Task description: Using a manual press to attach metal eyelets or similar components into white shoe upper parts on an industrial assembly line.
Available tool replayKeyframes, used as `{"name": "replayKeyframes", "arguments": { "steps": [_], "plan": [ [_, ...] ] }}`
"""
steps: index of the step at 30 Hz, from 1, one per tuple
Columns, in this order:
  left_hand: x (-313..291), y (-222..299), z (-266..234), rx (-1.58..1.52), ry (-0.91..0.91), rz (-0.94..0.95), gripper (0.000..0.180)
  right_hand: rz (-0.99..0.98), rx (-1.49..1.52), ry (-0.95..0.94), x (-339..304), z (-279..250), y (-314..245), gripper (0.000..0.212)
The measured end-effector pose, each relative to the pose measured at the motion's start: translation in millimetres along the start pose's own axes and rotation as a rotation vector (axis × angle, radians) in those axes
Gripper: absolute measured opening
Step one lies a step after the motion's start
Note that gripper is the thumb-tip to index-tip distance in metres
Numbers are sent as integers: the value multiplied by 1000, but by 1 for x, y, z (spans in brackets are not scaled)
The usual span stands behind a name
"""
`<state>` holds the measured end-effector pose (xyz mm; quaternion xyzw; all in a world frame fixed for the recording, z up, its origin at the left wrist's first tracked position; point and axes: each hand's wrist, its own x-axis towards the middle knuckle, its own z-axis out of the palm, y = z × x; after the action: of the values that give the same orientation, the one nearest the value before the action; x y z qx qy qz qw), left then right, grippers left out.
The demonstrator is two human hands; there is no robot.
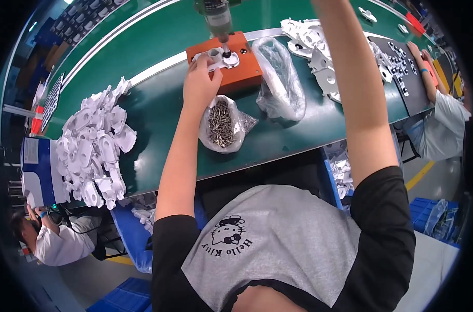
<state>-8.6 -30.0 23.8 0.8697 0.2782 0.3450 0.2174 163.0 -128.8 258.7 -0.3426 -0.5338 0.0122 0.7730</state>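
My left hand (pixel 201 83) is closed on a white plastic part (pixel 214 61), which lies on an orange block fixture (pixel 247 78). Fingers and thumb pinch it at the block's left side. Over the part stands a power screwdriver (pixel 219 23), upright, its tip down on a round white piece (pixel 231 61). My right forearm (pixel 359 88) reaches up past the top edge, so the right hand is out of sight. Just below the block, nearest my left wrist, is an open clear bag of screws (pixel 221 125).
White plastic parts are heaped at left (pixel 93 145) and at upper right (pixel 320 57). A crumpled clear plastic bag (pixel 280 78) lies right of the block. Blue bins (pixel 135 236) sit under the table's front edge. Co-workers are at far left (pixel 65 242) and right (pixel 444 122).
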Motion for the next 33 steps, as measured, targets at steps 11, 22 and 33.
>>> {"name": "replayKeyframes", "arguments": {
  "steps": [11,22,33],
  "plan": [
    [8,-8,16,187,-26,106,54,830,154,-311,11,-83,128,17],
    [16,-10,3,-207,39,-37,31,412,-840,242,-231,-258,-24,17],
    [81,-62,-43,-984,151,-621,19,384,-973,515,-335,-279,-37,16]
  ]
}}
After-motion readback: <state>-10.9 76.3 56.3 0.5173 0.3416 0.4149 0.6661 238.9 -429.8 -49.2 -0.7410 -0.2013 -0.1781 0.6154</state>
